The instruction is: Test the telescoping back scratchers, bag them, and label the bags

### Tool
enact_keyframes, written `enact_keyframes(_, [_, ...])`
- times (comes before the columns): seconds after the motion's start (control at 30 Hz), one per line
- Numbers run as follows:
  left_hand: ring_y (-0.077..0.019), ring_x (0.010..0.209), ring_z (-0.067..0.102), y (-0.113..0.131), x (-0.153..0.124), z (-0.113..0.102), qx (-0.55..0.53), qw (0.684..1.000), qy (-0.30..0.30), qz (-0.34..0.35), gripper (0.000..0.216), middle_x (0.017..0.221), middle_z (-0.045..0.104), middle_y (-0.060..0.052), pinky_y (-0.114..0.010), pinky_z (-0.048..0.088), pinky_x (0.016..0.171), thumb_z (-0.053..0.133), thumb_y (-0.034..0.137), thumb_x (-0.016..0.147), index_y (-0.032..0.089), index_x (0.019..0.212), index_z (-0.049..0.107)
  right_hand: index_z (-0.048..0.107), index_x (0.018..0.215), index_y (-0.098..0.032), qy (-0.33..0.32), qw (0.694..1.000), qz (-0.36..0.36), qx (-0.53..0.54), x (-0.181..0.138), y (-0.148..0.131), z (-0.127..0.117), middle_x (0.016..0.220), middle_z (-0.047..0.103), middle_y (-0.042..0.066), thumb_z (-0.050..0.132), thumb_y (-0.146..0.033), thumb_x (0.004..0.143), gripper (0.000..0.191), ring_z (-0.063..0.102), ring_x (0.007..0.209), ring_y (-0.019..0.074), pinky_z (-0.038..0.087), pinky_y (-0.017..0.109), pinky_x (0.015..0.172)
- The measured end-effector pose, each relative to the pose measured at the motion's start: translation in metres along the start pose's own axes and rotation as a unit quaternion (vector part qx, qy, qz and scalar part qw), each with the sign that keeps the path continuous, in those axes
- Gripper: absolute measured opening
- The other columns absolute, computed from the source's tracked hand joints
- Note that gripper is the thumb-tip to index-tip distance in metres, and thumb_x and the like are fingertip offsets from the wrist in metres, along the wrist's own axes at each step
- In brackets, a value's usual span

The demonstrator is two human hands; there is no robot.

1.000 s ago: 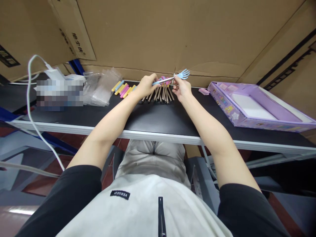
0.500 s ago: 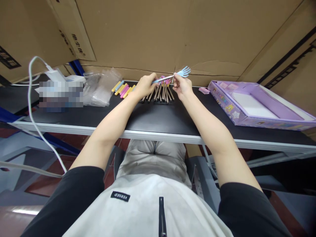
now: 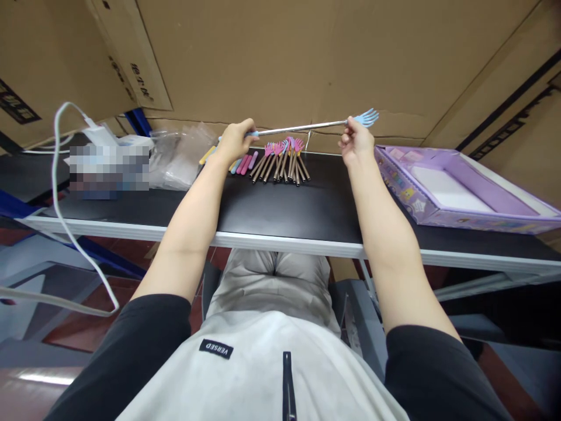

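Observation:
A telescopic back scratcher [image 3: 302, 127] stretches between my hands above the table, its silver rod drawn out long. My left hand [image 3: 235, 142] is closed around the light-blue handle at one end. At the other end my right hand [image 3: 357, 142] pinches the rod just below the blue claw-shaped head. Under the rod lies a bunch of scratcher rods [image 3: 287, 164] with pink, blue and purple claw heads, their dark metal ends towards me. Loose coloured handles [image 3: 246, 164] in pink, blue and yellow lie beside them, partly hidden by my left hand and forearm.
An open purple box [image 3: 464, 187] stands on the right of the black table [image 3: 289, 213]. Clear plastic bags [image 3: 173, 161] lie on the left, near a white cable [image 3: 56, 169] and a blurred patch. Cardboard [image 3: 280, 64] rises behind the table.
My hands have moved apart, the left one leftward and the right one rightward. The back scratcher's rod has lengthened between them, from short to long.

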State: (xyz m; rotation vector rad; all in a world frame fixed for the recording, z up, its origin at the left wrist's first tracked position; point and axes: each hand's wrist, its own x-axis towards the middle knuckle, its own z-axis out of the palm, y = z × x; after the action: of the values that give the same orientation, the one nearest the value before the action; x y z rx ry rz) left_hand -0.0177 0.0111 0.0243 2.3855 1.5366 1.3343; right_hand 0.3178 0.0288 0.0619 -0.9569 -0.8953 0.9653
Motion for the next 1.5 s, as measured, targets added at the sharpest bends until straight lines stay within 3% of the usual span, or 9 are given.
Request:
enact_keyframes(0.13, [-0.0260,0.099,0.072,-0.009,-0.001,-0.005,0.002,1.000,0.004,-0.010,0.010,0.091,0.077,-0.007,-0.041,0.055,0.101,0.065,0.018,0.090,0.020,0.097,0.070,0.051,0.075,-0.024,0.026,0.999,0.019,-0.017,0.008,-0.006,-0.013,0.060,0.044,-0.004,0.058,-0.058,0.109,0.048,0.043,0.054,0.0064,0.034,0.024,0.051])
enact_keyframes(0.33, [-0.0268,0.099,0.070,-0.009,-0.003,-0.008,-0.004,1.000,-0.001,-0.019,0.011,0.089,0.075,-0.007,-0.041,0.055,0.099,0.065,0.016,0.088,0.020,0.096,0.071,0.047,0.074,-0.025,0.026,0.997,-0.021,-0.072,0.035,0.002,-0.037,0.063,0.045,-0.003,0.069,-0.063,0.100,0.050,0.046,0.057,0.0104,0.037,0.026,0.053])
enact_keyframes(0.5, [-0.0272,0.098,0.069,-0.005,-0.005,-0.007,0.016,0.999,-0.002,-0.041,0.010,0.089,0.075,-0.007,-0.041,0.053,0.097,0.065,0.017,0.087,0.023,0.093,0.070,0.044,0.070,-0.024,0.052,0.997,-0.022,-0.054,0.031,0.003,-0.038,0.063,0.044,-0.004,0.075,-0.053,0.094,0.049,0.043,0.053,0.0098,0.035,0.026,0.051])
enact_keyframes(0.67, [-0.0272,0.102,0.068,-0.010,-0.005,-0.005,0.023,1.000,-0.002,-0.013,0.009,0.094,0.077,-0.008,-0.039,0.052,0.095,0.063,0.021,0.089,0.024,0.094,0.070,0.046,0.068,-0.024,0.053,0.998,-0.004,-0.031,0.017,0.000,-0.033,0.056,0.039,-0.008,0.078,-0.058,0.087,0.051,0.034,0.044,0.0074,0.028,0.022,0.044])
enact_keyframes(0.9, [-0.0288,0.107,0.070,0.004,-0.005,-0.011,0.099,0.993,-0.049,-0.030,0.020,0.109,0.079,-0.012,-0.039,0.050,0.097,0.055,0.023,0.096,0.021,0.101,0.074,0.038,0.063,-0.023,0.047,0.999,0.019,0.018,-0.009,-0.005,-0.012,0.050,0.031,-0.011,0.086,-0.039,0.082,0.054,0.029,0.040,0.0054,0.023,0.020,0.043])
enact_keyframes(1.07, [-0.0290,0.108,0.070,0.035,-0.003,0.008,0.117,0.990,-0.066,0.042,0.018,0.103,0.078,-0.010,-0.041,0.048,0.098,0.057,0.026,0.098,0.022,0.099,0.074,0.037,0.067,-0.023,0.014,0.997,0.039,0.060,-0.036,0.005,0.022,0.053,0.034,-0.010,0.083,-0.030,0.087,0.051,0.029,0.042,0.0047,0.024,0.019,0.041])
enact_keyframes(1.2, [-0.0290,0.107,0.070,0.042,-0.003,0.018,0.120,0.990,-0.046,0.058,0.019,0.099,0.077,-0.010,-0.043,0.047,0.100,0.055,0.025,0.099,0.024,0.098,0.073,0.035,0.068,-0.023,-0.010,0.996,0.028,0.081,-0.052,0.008,0.036,0.055,0.031,-0.010,0.089,-0.033,0.084,0.057,0.032,0.043,0.0046,0.025,0.019,0.039])
enact_keyframes(1.37, [-0.0288,0.106,0.069,0.050,-0.008,0.024,0.111,0.989,-0.041,0.092,0.019,0.096,0.076,-0.009,-0.045,0.047,0.101,0.053,0.028,0.101,0.023,0.095,0.070,0.036,0.069,-0.021,0.003,0.991,0.063,0.116,-0.076,0.006,0.047,0.054,0.032,-0.012,0.078,-0.028,0.098,0.052,0.027,0.041,0.0018,0.021,0.015,0.039])
enact_keyframes(1.5, [-0.0301,0.103,0.070,0.064,-0.013,0.031,0.114,0.987,-0.063,0.098,0.024,0.093,0.075,-0.010,-0.046,0.047,0.101,0.050,0.031,0.103,0.021,0.092,0.069,0.038,0.070,-0.022,-0.028,0.991,0.066,0.115,-0.090,0.015,0.058,0.055,0.034,-0.012,0.079,-0.027,0.099,0.051,0.029,0.041,0.0031,0.021,0.017,0.040])
